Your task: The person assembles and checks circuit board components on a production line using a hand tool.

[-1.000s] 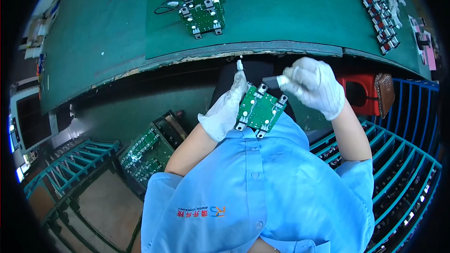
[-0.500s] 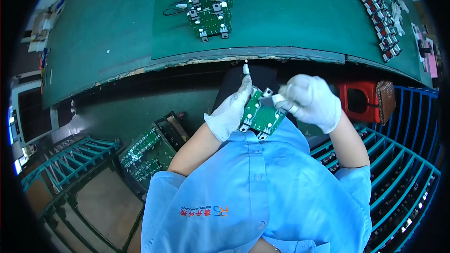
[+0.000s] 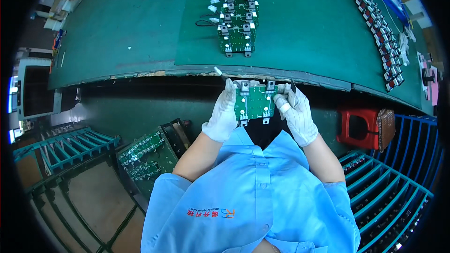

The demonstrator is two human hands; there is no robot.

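Observation:
A green circuit board [image 3: 255, 103] is held up between my two white-gloved hands, just in front of the table edge. Black parts on metal tabs stand along its top and bottom edges, with small white blobs on its face. My left hand [image 3: 220, 117] is closed on the board's left edge; a small white connector [image 3: 218, 71] sticks up above its fingers. At the right edge, my right hand [image 3: 299, 118] grips the board with its fingertips. A thin dark flat piece [image 3: 293, 85] also juts up from that hand; its kind is unclear.
On the green table [image 3: 140, 33] stands a row of similar boards [image 3: 238, 40] with white-plugged leads. Red and black parts [image 3: 391, 65] line the right side. Below are a red stool [image 3: 344, 126], teal racks [image 3: 389, 182] and a bin of boards [image 3: 140, 154].
My right hand has moved off the board's face, where it held the dark flat piece, to its right edge. The board has turned and been raised level. The whole view has shifted.

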